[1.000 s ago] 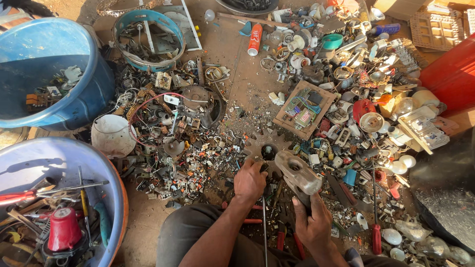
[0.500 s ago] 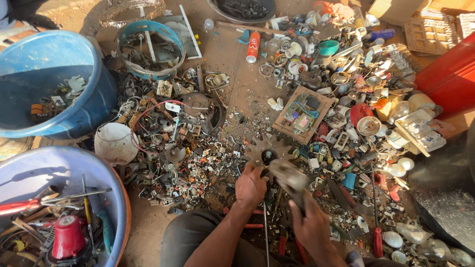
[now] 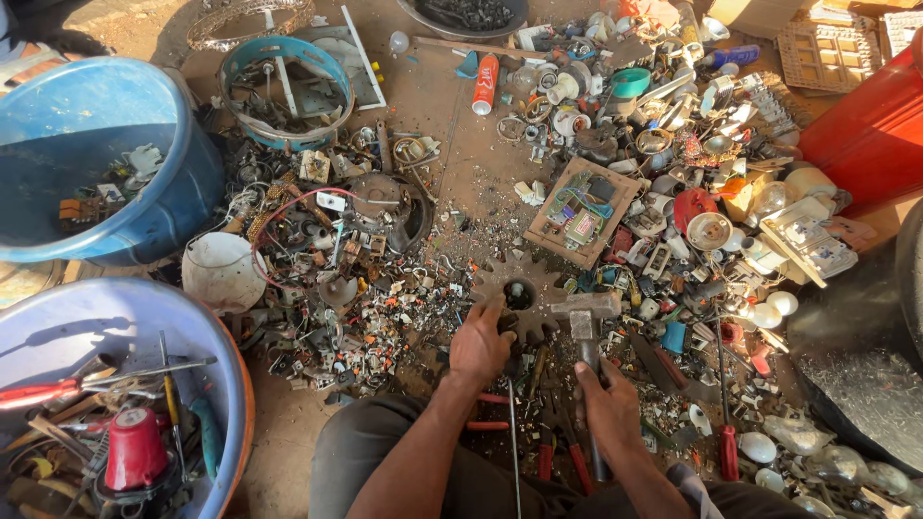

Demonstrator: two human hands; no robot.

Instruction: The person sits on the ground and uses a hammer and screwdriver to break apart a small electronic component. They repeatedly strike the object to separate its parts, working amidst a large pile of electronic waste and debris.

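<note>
Blue tubs (image 3: 106, 154), red bin (image 3: 865, 125), orange can (image 3: 486, 85), rusty gear (image 3: 519, 293).

A large, dark, rusty metal gear wheel (image 3: 519, 293) with blunt teeth around its rim and a round hole at its centre is seen lying flat on the dirt ground among small scrap parts. Its near edge is touched by fingertips. A grey steel hammer (image 3: 584, 327) with a blocky, worn head is held by its handle, the head set level just over the right side of the gear wheel.
</note>
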